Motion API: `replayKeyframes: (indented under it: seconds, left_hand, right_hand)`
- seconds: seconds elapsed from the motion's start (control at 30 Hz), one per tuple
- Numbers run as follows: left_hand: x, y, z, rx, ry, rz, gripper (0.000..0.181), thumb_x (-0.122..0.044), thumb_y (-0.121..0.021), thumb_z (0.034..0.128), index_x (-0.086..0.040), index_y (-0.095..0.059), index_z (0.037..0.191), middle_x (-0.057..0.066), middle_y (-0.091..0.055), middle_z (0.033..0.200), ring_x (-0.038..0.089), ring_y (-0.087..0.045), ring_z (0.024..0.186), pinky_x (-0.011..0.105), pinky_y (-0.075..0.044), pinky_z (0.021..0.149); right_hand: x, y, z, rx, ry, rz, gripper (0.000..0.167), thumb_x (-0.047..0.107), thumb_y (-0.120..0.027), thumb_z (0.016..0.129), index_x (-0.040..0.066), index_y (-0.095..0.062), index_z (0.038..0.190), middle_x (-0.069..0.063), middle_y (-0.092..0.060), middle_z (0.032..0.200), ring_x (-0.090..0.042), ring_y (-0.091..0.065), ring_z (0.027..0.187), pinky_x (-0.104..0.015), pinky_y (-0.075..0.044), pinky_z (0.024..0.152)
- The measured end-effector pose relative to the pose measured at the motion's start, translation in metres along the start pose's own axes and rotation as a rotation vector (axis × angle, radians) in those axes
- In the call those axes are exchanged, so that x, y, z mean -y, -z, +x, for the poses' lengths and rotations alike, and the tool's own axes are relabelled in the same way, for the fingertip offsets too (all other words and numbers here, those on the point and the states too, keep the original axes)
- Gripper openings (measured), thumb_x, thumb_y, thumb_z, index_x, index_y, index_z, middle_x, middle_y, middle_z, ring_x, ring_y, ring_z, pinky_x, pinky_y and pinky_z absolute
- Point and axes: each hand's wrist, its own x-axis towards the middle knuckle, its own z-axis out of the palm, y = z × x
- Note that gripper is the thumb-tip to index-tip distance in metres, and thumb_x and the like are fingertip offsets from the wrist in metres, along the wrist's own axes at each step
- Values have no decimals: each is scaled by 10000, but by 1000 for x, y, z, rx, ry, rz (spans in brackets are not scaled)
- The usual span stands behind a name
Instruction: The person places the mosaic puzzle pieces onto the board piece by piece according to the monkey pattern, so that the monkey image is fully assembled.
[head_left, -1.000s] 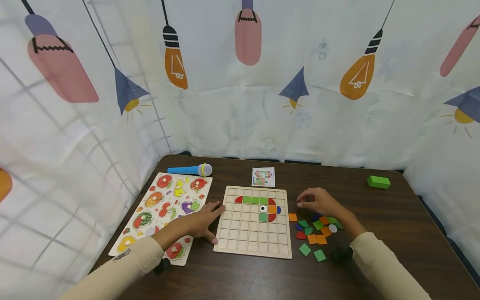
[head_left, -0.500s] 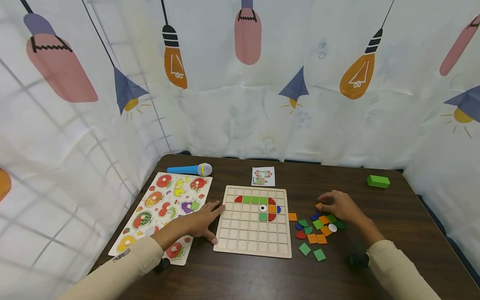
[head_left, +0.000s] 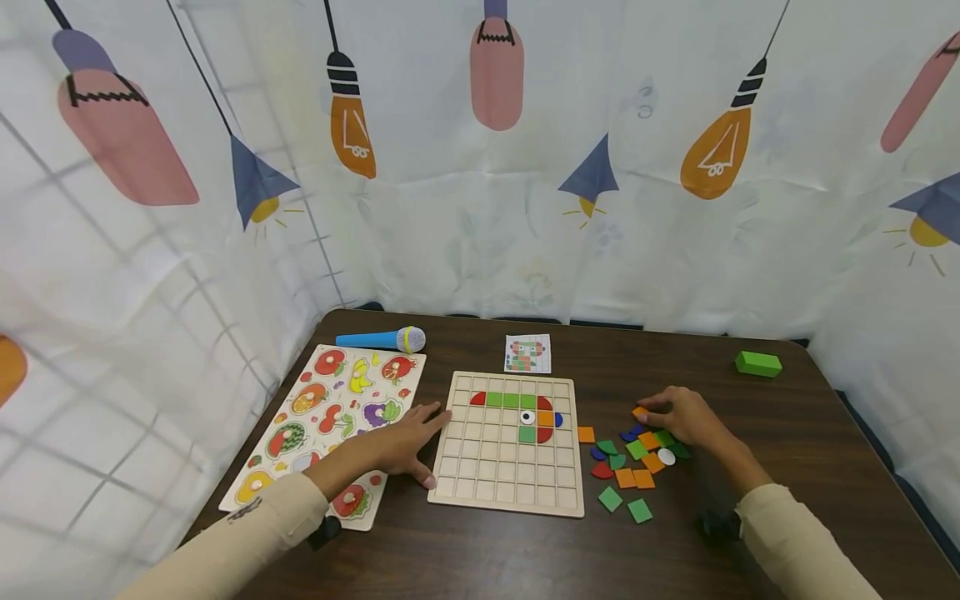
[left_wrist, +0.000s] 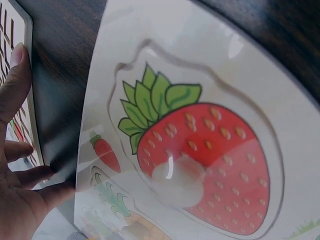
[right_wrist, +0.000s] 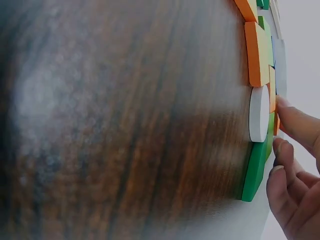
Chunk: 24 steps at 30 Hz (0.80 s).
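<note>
The wooden grid board [head_left: 480,475] lies mid-table, bearing red, green, orange and blue pieces and a white eye piece [head_left: 527,417] in its upper part. With fingers spread, my left hand [head_left: 401,446] rests at the board's left edge; the left wrist view shows its thumb [left_wrist: 19,65] on the rim. To the board's right, my right hand [head_left: 686,414] pinches a small orange tile [head_left: 639,412] between thumb and fingers, just behind the loose pieces. In the right wrist view that tile is mostly hidden behind the fingers [right_wrist: 282,200] and other pieces.
Loose orange tiles [head_left: 626,478], green tiles [head_left: 640,511] and a white disc [head_left: 666,457] lie right of the board. A fruit puzzle board [head_left: 330,408] is at left, a blue microphone [head_left: 382,339] behind it. A pattern card [head_left: 527,353] and green block [head_left: 758,364] lie farther back.
My right hand has moved right, from beside the board to behind the loose pieces, and its fingertips have closed on an orange tile. My left hand has stayed in place.
</note>
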Motion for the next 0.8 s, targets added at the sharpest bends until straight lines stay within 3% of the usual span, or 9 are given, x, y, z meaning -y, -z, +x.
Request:
replayKeyframes:
  seconds: [0.17, 0.3, 0.43, 0.8]
  left_hand:
    - [-1, 1, -1, -1, -5, -11, 1061, -445, -845, 763, -172, -250, 1598, 175, -162, 1666, 423, -147, 1536, 607, -334, 1153]
    - [-1, 1, -1, -4, -6, -7, 1062, -444, -846, 763, -176, -249, 1599, 172, -163, 1667, 420, -148, 1537, 605, -335, 1154]
    - [-1, 1, 0, -4, -3, -5, 1063, -448, -847, 760, -179, -250, 1598, 171, -163, 1667, 420, -150, 1536, 610, -335, 1151]
    - [2, -1, 2, 3, 4, -12, 1075, -458, -850, 752, -178, -250, 1600, 167, -163, 1668, 416, -143, 1538, 610, -330, 1154]
  right_hand:
    - [-2, -2, 1, -15, 40, 16, 273, 249, -720, 939, 59, -714, 1134, -117, -691, 1065, -342, -632, 1018, -552, -522, 883]
    - [-1, -2, 4, -12, 80, 42, 199, 191, -718, 939, 71, -659, 1087, -43, -651, 950, -199, -592, 857, -406, -519, 766]
    - [2, -1, 5, -9, 119, 80, 186, 144, -681, 961, 56, -621, 1113, -29, -629, 908, -136, -550, 777, -304, -478, 683]
    - [32, -4, 17, 3, 157, 156, 234, 127, -601, 1004, 52, -641, 1222, -53, -621, 881, -149, -555, 564, -291, -503, 520]
